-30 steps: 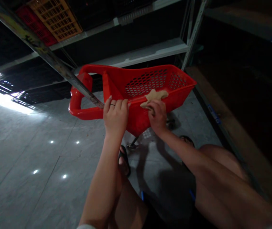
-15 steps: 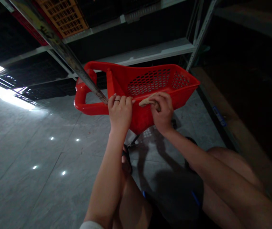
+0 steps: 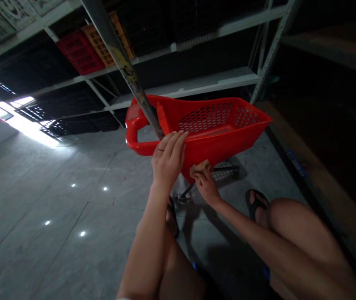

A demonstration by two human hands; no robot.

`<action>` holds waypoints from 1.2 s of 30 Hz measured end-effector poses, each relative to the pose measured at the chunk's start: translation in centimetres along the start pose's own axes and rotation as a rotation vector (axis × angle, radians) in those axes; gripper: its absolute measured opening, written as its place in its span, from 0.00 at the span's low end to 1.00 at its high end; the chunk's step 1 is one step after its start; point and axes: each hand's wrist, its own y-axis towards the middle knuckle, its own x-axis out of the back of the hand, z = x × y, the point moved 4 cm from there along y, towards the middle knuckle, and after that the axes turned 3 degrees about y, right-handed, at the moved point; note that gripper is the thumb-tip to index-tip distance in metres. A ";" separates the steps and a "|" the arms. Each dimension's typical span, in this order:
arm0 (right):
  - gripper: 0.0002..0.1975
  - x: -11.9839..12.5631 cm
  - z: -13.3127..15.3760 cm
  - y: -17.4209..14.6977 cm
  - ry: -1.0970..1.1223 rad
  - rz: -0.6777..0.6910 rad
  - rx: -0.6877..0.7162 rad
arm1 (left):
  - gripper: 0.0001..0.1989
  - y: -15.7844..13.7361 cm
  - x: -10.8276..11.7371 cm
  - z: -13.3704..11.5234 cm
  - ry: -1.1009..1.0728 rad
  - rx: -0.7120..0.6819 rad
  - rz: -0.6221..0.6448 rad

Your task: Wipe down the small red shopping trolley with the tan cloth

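A red plastic shopping cart [image 3: 227, 141] with a perforated basket stands before me. Over its near rim my left hand [image 3: 169, 156] is closed, a dark ring on one finger. Pinched in my right hand [image 3: 207, 187] is a tan, crumpled cloth [image 3: 200, 168], pressed against the lower part of the basket's near side. A worn metal pole [image 3: 128, 71] slants down from the top of the view and ends by my left fingers; whether they touch it I cannot tell.
Metal shelving [image 3: 202, 85] runs behind the cart, holding a red crate [image 3: 79, 52], a yellow crate [image 3: 101, 48] and dark crates. On the right lies a brown ledge [image 3: 315, 183]. Grey floor [image 3: 56, 200] spreads to the left. My sandalled foot [image 3: 255, 202] is beside the cart.
My right hand has moved down with the cloth from the basket's rim to its lower side. My left hand stays on the rim. The view has shifted, so the cart appears lower and further right.
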 end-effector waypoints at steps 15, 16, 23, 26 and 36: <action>0.13 -1.1 6.2 6.8 0.036 -0.113 0.065 | 0.22 -2.2 2.2 5.1 0.102 0.249 -0.107; 0.12 -2.0 4.6 5.1 0.014 -0.084 0.028 | 0.23 -2.3 2.1 5.3 0.088 0.253 -0.101; 0.09 -2.5 5.0 4.7 0.018 -0.129 -0.049 | 0.23 -2.6 1.8 5.7 0.059 0.252 -0.153; 0.11 -0.6 10.6 10.0 0.034 -0.276 0.120 | 0.21 -2.7 1.8 5.6 0.036 0.254 -0.178; 0.12 -5.3 3.6 2.0 -0.187 -0.031 0.030 | 0.23 -3.1 1.9 5.9 -0.039 0.315 -0.157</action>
